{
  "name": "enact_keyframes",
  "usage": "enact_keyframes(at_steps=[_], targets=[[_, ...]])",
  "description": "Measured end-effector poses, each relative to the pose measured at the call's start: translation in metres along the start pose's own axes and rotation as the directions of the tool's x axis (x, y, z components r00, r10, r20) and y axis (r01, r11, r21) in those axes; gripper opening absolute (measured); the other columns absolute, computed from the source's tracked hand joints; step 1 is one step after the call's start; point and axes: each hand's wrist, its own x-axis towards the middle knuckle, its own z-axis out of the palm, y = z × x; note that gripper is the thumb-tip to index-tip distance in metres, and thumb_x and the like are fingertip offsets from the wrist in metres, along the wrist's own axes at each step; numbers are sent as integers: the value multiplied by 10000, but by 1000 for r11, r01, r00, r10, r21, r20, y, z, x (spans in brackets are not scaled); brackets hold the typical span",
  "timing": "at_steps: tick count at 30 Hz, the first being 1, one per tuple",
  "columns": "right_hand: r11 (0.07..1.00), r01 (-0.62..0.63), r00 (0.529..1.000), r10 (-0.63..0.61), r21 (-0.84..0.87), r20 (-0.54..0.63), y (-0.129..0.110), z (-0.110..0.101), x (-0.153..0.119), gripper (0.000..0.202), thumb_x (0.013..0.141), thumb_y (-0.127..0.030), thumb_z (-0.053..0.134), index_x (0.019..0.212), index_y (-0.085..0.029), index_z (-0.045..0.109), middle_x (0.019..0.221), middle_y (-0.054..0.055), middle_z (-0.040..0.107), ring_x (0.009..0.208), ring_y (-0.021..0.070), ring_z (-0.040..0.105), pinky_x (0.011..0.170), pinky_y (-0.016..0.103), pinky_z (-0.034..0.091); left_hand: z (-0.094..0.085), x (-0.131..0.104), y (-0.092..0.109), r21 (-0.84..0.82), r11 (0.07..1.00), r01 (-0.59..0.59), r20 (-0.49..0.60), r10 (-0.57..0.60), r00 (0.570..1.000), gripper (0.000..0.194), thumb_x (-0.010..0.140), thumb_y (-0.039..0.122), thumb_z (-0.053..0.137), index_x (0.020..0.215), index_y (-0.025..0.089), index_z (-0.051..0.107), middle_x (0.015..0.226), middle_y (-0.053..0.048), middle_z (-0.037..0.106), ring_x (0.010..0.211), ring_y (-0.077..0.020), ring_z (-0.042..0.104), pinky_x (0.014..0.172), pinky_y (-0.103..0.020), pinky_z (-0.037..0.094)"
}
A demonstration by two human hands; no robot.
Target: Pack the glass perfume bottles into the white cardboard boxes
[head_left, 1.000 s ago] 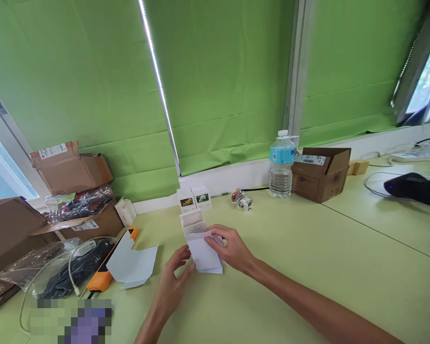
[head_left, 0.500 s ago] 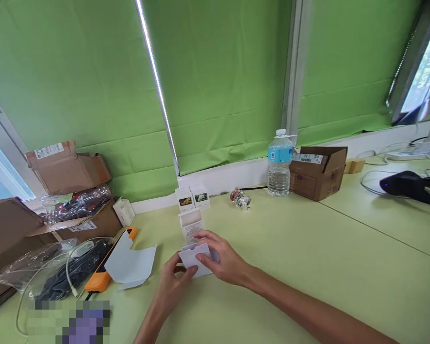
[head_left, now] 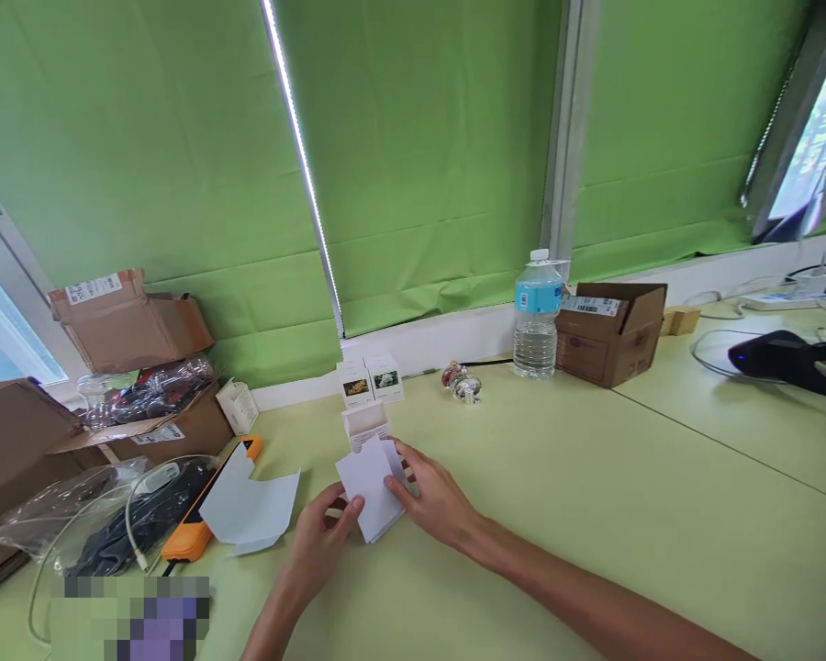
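Both hands hold a small stack of white cards [head_left: 372, 491] above the table. My left hand [head_left: 322, 532] pinches the stack at its left edge, thumb on the front. My right hand [head_left: 435, 496] grips the right side, thumb on the front and fingers behind. Just beyond the cards stands an open white box [head_left: 366, 423], its lower part hidden by them. Two small white boxes with pictures, one yellow [head_left: 356, 386] and one pale [head_left: 386, 380], stand behind it against the wall. A cut sheet of white paper [head_left: 254, 507] lies left of my left hand.
At the left are cardboard boxes [head_left: 138, 335], a plastic-wrapped dark item [head_left: 144, 519], an orange device [head_left: 191, 540] and a cable. Shiny small figures [head_left: 463, 384], a water bottle [head_left: 536, 317] and a brown box [head_left: 609, 344] stand at the back. A black device [head_left: 788, 358] lies right.
The cards are now more upright and fanned slightly apart, covering more of the open white box. My left hand has shifted a little left and down, my right hand slightly right.
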Motion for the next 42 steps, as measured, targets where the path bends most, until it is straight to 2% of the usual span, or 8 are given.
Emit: enact_keyframes(at_steps=[6,14,21,26,31,36,39,42], targets=[[995,59,998,-58,-80,20,-11,-2,-5,480,872,-302,488,1340,-205,446,1323,102,529,1147,252,515,866,354,465,1,1,-16,31,998,58,-31,-57,998,541,787,549,547,1172,174,598,543,25,559,423,-113,487,413,-229,400],[998,18,1000,-18,59,12,-8,-1,0,423,842,-340,547,1245,-213,524,1024,54,648,626,135,546,580,268,453,2,2,-13,-125,990,58,54,-52,997,552,783,549,555,1159,147,586,657,-27,620,558,-146,596,461,-239,470],[976,-7,988,-27,218,151,-7,-7,5,222,825,-365,584,897,-165,648,778,2,638,593,110,516,515,219,397,-1,-1,-4,-159,987,40,151,-16,988,497,829,505,527,1165,142,576,755,-48,628,605,-133,599,504,-236,485],[955,-36,991,-4,295,135,-7,-16,11,259,809,-396,610,910,-160,650,783,6,633,563,97,513,492,215,402,-6,1,-3,-162,987,-18,-52,9,999,511,852,539,449,1197,173,541,1015,-97,635,628,-130,601,488,-262,500],[925,-86,993,51,370,106,-5,-39,25,352,787,-458,622,956,-150,636,795,22,617,540,93,519,446,208,426,-10,10,-8,164,985,-56,-299,104,949,455,815,525,521,1134,204,571,1084,-101,627,764,-178,629,590,-305,532],[892,-59,998,60,449,11,-7,-65,40,400,760,-491,641,975,-154,629,787,30,613,530,98,537,436,217,464,-5,37,-3,379,895,-235,-262,348,900,410,835,420,542,1225,294,516,1418,-69,396,1261,-247,433,979,-432,434],[875,-41,997,65,482,-33,-6,-71,47,388,752,-490,652,946,-155,632,738,17,598,510,98,528,425,226,468,1,57,4,376,894,-243,-252,351,902,429,823,391,572,1240,323,501,1475,-49,318,1350,-256,318,1048,-461,353],[868,-28,997,59,496,-48,-7,-71,50,371,764,-483,644,942,-158,633,730,15,599,512,98,526,427,226,467,9,70,7,310,908,-280,-306,375,875,394,820,337,574,1208,304,518,1448,-56,362,1333,-245,349,1052,-448,350]])
